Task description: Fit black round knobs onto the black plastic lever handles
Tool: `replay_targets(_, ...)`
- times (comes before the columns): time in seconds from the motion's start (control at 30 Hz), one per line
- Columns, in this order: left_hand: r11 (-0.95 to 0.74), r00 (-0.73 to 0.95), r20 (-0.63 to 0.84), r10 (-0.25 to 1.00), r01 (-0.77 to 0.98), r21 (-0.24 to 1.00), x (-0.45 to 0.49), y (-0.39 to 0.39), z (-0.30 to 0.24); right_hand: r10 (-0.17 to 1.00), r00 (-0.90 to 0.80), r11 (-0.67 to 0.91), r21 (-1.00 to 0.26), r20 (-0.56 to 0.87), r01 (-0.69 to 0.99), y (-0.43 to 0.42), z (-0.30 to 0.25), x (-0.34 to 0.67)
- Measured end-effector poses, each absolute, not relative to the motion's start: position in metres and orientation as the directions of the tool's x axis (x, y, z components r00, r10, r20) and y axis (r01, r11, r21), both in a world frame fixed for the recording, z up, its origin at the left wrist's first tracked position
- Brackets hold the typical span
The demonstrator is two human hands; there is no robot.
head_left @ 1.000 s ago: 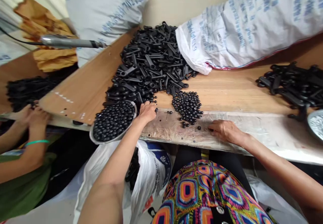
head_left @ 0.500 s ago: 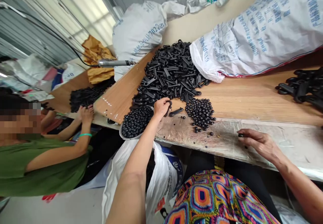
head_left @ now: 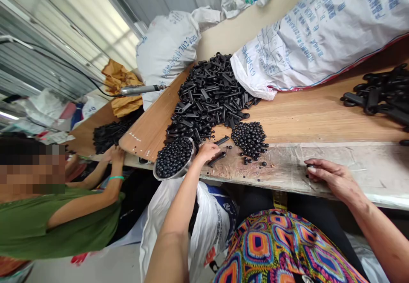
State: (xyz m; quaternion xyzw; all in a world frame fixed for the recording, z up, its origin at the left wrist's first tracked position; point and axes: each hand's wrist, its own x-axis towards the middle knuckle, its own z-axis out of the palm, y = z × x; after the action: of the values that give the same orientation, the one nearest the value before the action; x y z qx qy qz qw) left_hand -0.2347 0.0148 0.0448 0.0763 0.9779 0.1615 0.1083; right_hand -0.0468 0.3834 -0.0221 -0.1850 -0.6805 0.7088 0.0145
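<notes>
My left hand (head_left: 208, 152) is closed at the table edge beside the metal bowl. Its fingers curl over a black plastic rod end (head_left: 217, 159), which pokes out below them. Another loose rod end (head_left: 223, 140) lies just beyond the fingertips. Farther right, my right hand (head_left: 332, 177) pinches a small black ball (head_left: 309, 166) between thumb and fingers, low over the plastic-covered edge. Between the hands is a spread of black balls (head_left: 249, 138), with a few strays in front. More balls (head_left: 174, 157) fill the metal bowl (head_left: 192, 155).
A large heap of black rod ends (head_left: 211, 91) stands behind my left hand, beside a printed white sack (head_left: 319, 40). Bigger black parts (head_left: 380, 95) lie at the right. A hanging power screwdriver (head_left: 140, 90) is at left, near a co-worker in a green shirt (head_left: 73, 223).
My left hand has drawn back from the heap's edge toward the table's front with the rod end. My right hand keeps its pinch with little movement. The view has shifted slightly.
</notes>
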Motion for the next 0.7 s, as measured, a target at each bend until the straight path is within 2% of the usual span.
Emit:
replay_targets(0.13,0.962,-0.980,-0.146,0.138,0.097,0.256,-0.223,0.011,0.054,0.300,-0.932,-0.274,-0.954,-0.204,0.120,0.384,-0.026,-0.046)
replay_targets(0.23,0.972,-0.976,-0.151,0.155,0.123,0.199,-0.209,0.010,0.057,0.341,-0.925,-0.383,-0.923,-0.168,0.026,0.384,-0.020,-0.045)
replay_targets(0.33,0.980,-0.953,-0.232,0.195,0.196,0.021,-0.200,0.011,0.053,0.316,-0.937,-0.478,-0.878,-0.152,-0.019,0.383,-0.014,-0.044)
replay_targets(0.43,0.960,-0.920,-0.356,0.162,0.230,-0.157,-0.205,0.011,0.043,0.229,-0.965,-0.556,-0.831,-0.128,-0.021,0.385,-0.013,-0.043)
replay_targets(0.57,0.949,-0.908,-0.396,0.135,0.234,-0.212,-0.222,0.012,0.033,0.196,-0.977,-0.618,-0.784,-0.087,-0.054,0.389,-0.016,-0.042)
replay_targets(0.7,0.952,-0.917,-0.356,0.180,0.254,-0.172,-0.229,0.011,0.032,0.186,-0.982,-0.660,-0.745,-0.039,-0.096,0.389,-0.017,-0.041)
